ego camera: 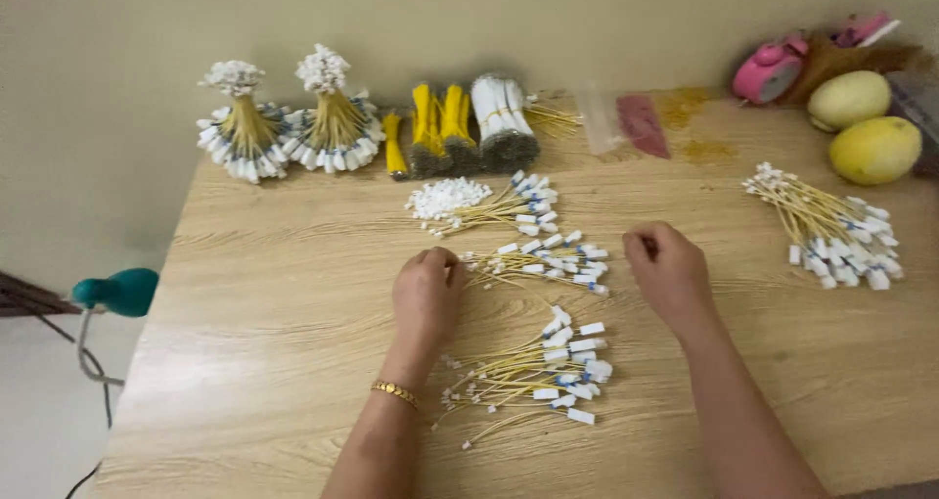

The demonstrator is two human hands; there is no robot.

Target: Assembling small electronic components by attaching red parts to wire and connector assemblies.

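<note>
At the upper left of the frame two tied, fanned bundles (245, 132) of yellow wires stand against the wall, with a second one (335, 117) just beside the first; these look finished. To their right, at upper centre, stand packs of yellow ties (437, 127) and a white pack (504, 122).

On the wooden table (254, 294), in the middle, lie three loose piles of thin yellow wires with small white plugs on one end and white-and-blue tags on the other: a far pile (484, 205), a middle pile (538, 261) and a near pile (528, 377). They are spread out and untied, so most of the sorting and bundling seems left to do.

The left hand (426, 294), with a gold bracelet (395, 392) at the wrist, is curled shut at the plug end of the middle pile, pinching its wires as far as I can judge. The right hand (667, 269) rests curled just beside the tag end of the same pile; whether it grips anything I cannot tell.

At the right lies another loose pile (827, 227), and at the upper right two yellow-green fruits (866, 125) and a pink object (771, 68).
</note>
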